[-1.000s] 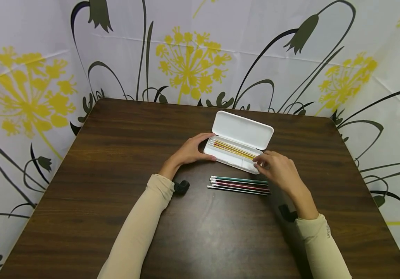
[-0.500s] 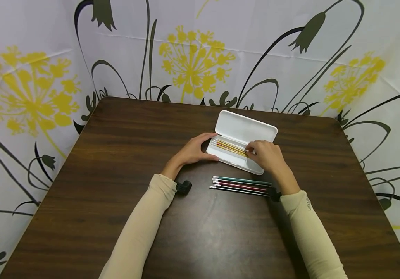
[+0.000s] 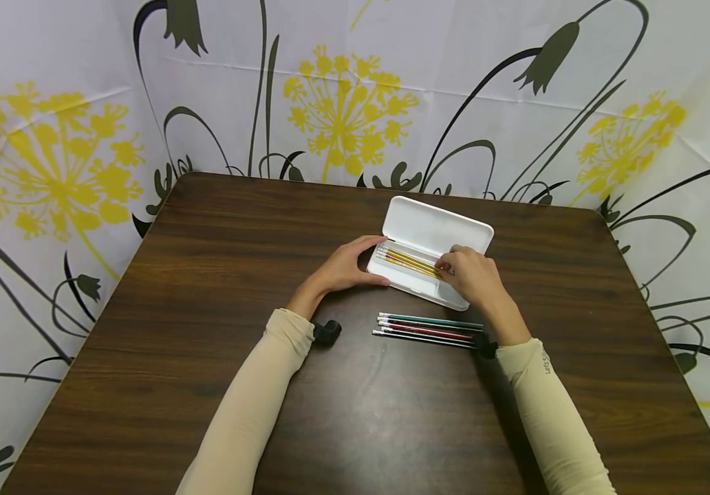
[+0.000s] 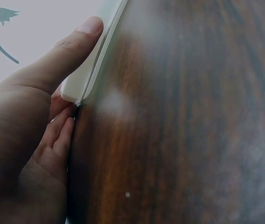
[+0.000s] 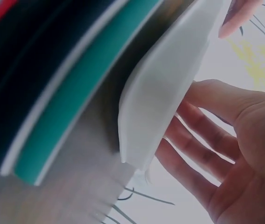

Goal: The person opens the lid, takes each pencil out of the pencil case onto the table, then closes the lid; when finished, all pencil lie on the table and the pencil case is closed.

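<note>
In the head view, a white pencil case [image 3: 420, 287] lies with its lid raised. Several yellow pencils [image 3: 411, 260] lie inside it, white eraser ends to the left. My left hand [image 3: 344, 267] grips the case's left end; the left wrist view shows the thumb [image 4: 79, 44] along its side, fingers round the corner. My right hand [image 3: 471, 273] reaches into the case from the right, thumb and fingers curled at the yellow pencils' right ends. The right wrist view shows the case wall [image 5: 158, 88] hiding those fingertips.
Several dark, red and green pencils [image 3: 426, 330] lie in a row on the brown wooden table [image 3: 219, 275], between the case and me. The right wrist hangs close to their right ends. A white flowered cloth [image 3: 225, 69] hangs behind the table.
My right hand has moved left and slightly back along the yellow pencils, deeper into the case, over the last second. My left hand keeps its grip on the case. The view has shifted slightly.
</note>
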`<action>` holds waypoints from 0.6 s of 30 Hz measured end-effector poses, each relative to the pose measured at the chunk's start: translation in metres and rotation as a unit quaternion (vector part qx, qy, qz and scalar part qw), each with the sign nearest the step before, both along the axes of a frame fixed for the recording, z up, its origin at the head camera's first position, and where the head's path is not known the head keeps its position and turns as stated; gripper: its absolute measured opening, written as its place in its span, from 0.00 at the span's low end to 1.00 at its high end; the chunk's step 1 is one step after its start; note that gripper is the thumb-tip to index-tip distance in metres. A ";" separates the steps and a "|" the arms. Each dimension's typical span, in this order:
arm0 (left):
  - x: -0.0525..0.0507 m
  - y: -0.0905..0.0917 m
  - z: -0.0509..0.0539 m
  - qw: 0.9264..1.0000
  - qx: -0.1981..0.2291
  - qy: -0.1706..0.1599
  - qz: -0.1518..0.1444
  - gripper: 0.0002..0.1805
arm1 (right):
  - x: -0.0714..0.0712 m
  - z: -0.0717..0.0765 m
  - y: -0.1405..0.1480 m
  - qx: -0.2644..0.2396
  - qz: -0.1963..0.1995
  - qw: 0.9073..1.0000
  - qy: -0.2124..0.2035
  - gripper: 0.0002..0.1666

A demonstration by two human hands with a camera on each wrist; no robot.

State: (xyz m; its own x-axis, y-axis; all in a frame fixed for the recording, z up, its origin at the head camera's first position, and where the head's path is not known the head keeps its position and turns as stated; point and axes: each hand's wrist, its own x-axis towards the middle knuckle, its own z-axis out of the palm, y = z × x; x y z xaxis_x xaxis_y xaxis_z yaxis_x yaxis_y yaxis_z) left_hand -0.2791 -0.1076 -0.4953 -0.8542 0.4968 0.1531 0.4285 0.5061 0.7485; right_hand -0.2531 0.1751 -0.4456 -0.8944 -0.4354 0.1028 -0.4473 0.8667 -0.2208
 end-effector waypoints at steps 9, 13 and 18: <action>0.001 0.001 0.001 1.000 0.004 0.001 0.000 0.49 | 0.005 0.000 0.005 -0.026 -0.003 0.999 0.019 0.05; 0.001 0.001 0.001 1.000 0.006 0.002 0.000 0.49 | 0.012 0.007 0.011 -0.034 0.002 0.998 0.046 0.05; 0.000 0.000 0.000 1.000 0.006 0.003 0.002 0.49 | 0.021 0.020 0.018 -0.044 0.014 0.996 0.081 0.03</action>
State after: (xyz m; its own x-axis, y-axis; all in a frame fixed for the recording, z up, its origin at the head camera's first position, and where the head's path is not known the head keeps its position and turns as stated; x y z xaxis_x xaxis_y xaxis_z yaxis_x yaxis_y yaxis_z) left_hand -0.2792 -0.1080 -0.4955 -0.8556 0.4913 0.1632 0.4301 0.4992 0.7522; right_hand -0.2318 0.1926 -0.4256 -0.8510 -0.4423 0.2832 -0.5064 0.8339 -0.2193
